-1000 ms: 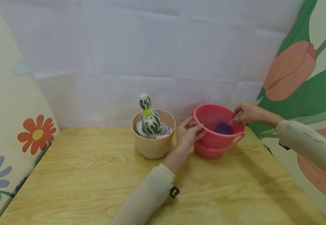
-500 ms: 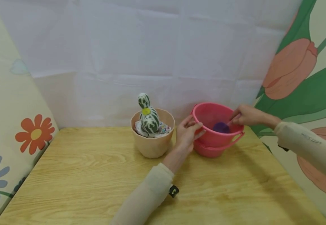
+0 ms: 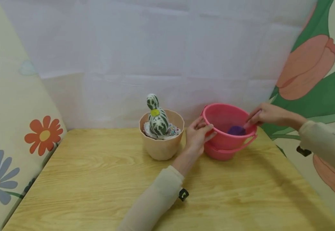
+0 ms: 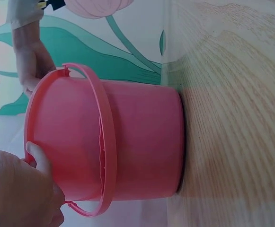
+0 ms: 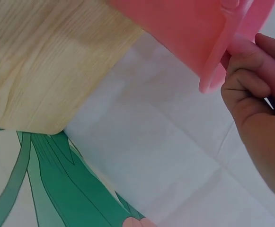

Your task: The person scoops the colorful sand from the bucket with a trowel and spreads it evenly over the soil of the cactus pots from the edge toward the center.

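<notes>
Two hands here: our left hand (image 3: pixel 197 135) is pinching one pink bucket (image 3: pixel 227 142) at the rim (image 4: pixel 31 113), and our right hand (image 3: pixel 268 115) is clamped on one purple-headed tool (image 3: pixel 236 130), long axis slanting down and left into the bucket. Only our head cam catches that purple end; our right wrist one gets the pink handle (image 5: pixel 258 51) up close. Beside the bucket, one cactus (image 3: pixel 159 124) in one pot (image 3: pixel 161 149); behind, a white sheet (image 3: pixel 155 48).

- Head view: dim, flat, muted light; fine detail looks soft.
- A long, faint-edged shadow slants across the right side of the wooden surface (image 3: pixel 83 186).
- Left wrist view: dim, bluish cast; dark shadow edges the pink bucket's (image 4: pixel 142 137) base.
- Right wrist view: brighter, with the white sheet (image 5: pixel 175 170) softly shaded.
</notes>
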The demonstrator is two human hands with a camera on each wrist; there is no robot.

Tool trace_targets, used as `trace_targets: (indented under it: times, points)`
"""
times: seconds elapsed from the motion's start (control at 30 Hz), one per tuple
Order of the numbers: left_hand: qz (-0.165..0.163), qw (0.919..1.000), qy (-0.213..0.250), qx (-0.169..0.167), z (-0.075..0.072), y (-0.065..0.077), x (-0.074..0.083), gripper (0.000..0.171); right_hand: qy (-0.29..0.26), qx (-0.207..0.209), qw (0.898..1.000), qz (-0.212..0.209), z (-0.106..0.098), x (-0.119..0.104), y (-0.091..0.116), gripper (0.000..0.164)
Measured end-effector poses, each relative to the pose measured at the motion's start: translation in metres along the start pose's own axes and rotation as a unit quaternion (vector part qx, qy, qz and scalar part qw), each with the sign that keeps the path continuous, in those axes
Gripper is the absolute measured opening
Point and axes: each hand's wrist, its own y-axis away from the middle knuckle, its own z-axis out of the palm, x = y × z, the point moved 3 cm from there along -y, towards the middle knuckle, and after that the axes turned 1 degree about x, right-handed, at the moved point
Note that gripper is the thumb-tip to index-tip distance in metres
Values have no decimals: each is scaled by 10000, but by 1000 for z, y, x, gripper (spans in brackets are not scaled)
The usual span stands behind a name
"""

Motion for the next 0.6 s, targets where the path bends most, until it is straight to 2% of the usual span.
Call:
trace_targets:
  times: [0.17,0.33,0.6]
  points:
    - [11,10000,4,-7,-2,2,0,65,-652,-102,9977,-144,0,1,3,24]
    - [40,10000,-14,22,-4,2,1,65,-1308,-258,9903,-381,4,-1,4,28]
    - [47,9999,-109,79,-8,0,1,63,-2210,8,9752,80,22,-5,-2,32]
